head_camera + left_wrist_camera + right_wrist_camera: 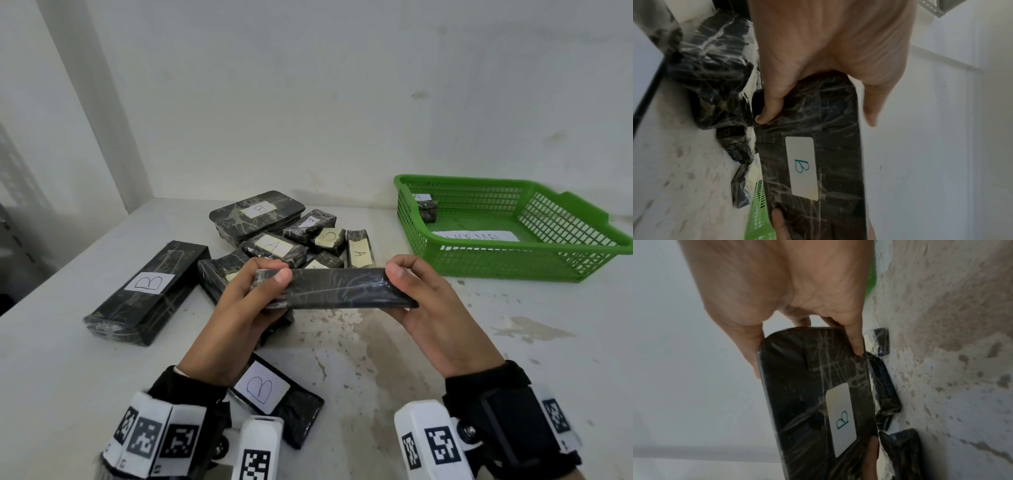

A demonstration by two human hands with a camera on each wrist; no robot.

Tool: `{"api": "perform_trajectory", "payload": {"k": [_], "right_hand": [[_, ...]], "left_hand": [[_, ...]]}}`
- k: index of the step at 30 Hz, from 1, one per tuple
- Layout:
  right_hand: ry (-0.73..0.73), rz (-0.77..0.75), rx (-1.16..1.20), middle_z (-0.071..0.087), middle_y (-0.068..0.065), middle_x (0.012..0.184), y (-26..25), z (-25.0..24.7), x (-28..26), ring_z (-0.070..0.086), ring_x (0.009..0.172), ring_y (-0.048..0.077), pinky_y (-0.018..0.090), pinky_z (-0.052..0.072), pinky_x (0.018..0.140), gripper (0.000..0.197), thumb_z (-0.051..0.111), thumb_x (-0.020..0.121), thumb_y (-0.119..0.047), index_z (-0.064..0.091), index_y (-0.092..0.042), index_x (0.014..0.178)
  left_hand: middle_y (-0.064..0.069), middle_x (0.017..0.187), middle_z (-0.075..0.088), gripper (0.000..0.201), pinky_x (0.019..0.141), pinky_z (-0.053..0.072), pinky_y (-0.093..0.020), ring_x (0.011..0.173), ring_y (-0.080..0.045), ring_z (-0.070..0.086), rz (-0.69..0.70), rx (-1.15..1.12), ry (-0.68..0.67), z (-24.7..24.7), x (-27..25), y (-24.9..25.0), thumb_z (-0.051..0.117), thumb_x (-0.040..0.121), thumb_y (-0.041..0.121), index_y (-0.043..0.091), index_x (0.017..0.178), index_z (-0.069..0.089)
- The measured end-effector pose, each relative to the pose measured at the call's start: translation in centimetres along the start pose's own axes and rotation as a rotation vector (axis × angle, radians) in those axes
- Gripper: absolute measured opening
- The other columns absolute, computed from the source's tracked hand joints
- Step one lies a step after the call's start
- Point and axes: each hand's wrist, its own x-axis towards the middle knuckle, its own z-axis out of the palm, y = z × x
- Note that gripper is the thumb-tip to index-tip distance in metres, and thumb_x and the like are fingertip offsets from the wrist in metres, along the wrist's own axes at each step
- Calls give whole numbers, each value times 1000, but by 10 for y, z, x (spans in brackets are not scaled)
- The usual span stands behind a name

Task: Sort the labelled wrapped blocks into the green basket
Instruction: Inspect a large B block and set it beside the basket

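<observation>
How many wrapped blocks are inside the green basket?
1. A small wrapped block sits in the far left corner of the green basket, near a paper sheet on its floor. The near wall could hide another low one.

Your head view is evenly lit by soft, diffuse light; the white wall (pixel 342 85) is bright, and you cannot tell where the light comes from. Shadows on the worktop (pixel 51 359) are faint, darkest just under the wrapped blocks. The plastic wrap on the held block (pixel 337 286) catches thin streaks of glare. Straight lines bow toward the left edge, where the wall corner leans. Your left wrist view is smeared: the pile of wrapped blocks (pixel 715 73) at its left is blurred, though the label (pixel 802 165) reads clearly. Your right wrist view is dimmer, and the near palm of the right hand (pixel 787 280) is soft.
</observation>
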Motion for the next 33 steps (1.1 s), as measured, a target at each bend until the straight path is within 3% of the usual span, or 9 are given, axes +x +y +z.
{"api": "perform_trajectory", "payload": {"k": [3, 7, 11, 14, 20, 25, 28, 30, 33], "right_hand": [[7, -10, -10, 67, 9, 88, 1, 1, 1, 65, 79, 15, 25, 57, 80, 65, 92, 48, -52, 59, -14, 90], [-36, 29, -117, 69, 4, 92, 6, 3, 0, 66, 86, 17, 27, 55, 84, 73, 91, 44, -56, 58, -16, 96], [-19, 12, -204, 71, 0, 91, 14, 6, -2, 66, 89, 18, 28, 53, 82, 59, 88, 49, -31, 55, -16, 97], [-28, -12, -195, 70, -5, 87, 14, 6, -2, 67, 88, 18, 27, 53, 80, 54, 84, 52, -28, 54, -15, 96], [-83, -9, -228, 71, -2, 97, 11, 3, -3, 69, 92, 18, 26, 53, 85, 66, 91, 44, -58, 59, -28, 93], [-46, -102, -225, 70, -8, 89, 11, 4, -2, 69, 85, 13, 23, 54, 75, 61, 92, 42, -55, 60, -27, 86], [-26, -188, -241, 70, -12, 103, 9, 2, -4, 69, 94, 13, 23, 55, 76, 60, 94, 45, -42, 59, -23, 90], [12, -288, -300, 62, -12, 124, 9, 2, -5, 65, 108, 11, 25, 53, 84, 54, 89, 51, -33, 58, -23, 94], [16, -388, -435, 47, -10, 144, 10, 4, -8, 50, 131, 16, 36, 45, 103, 59, 89, 55, -48, 56, -31, 101]], "left_hand": [[5, 88, 73, 49, 81, 57, -23, 83, -12, 70, 13, 11, 1, 0, -1, 0, 78, 60, 29, 12, 102, 59], [8, 102, 70, 40, 76, 57, -19, 82, -10, 71, 29, 7, 22, 0, 1, -3, 80, 60, 18, 14, 95, 62], [14, 106, 68, 38, 81, 56, -24, 92, -12, 70, 66, 75, 25, -3, -1, -3, 81, 53, 35, 26, 87, 67], [15, 105, 67, 41, 70, 53, -17, 89, -8, 69, 88, 78, -10, -4, -2, -2, 80, 51, 35, 25, 88, 65], [4, 129, 57, 44, 70, 51, -14, 98, -5, 68, 104, 86, -29, -5, -1, -2, 82, 49, 29, 23, 89, 65], [4, 133, 49, 48, 86, 50, -21, 119, -14, 57, 123, 288, -50, -5, -4, 0, 79, 55, 47, 38, 99, 61], [10, 137, 43, 66, 109, 42, -39, 130, -12, 49, 79, 280, -38, -1, -4, 1, 70, 60, 63, 47, 119, 46], [24, 131, 42, 72, 111, 39, -39, 130, -1, 46, 82, 243, 26, 1, -3, 3, 65, 59, 70, 50, 123, 37], [13, 128, 60, 71, 105, 44, -38, 129, -12, 52, 8, 175, 51, 2, -1, 4, 73, 64, 71, 57, 123, 36]]}}
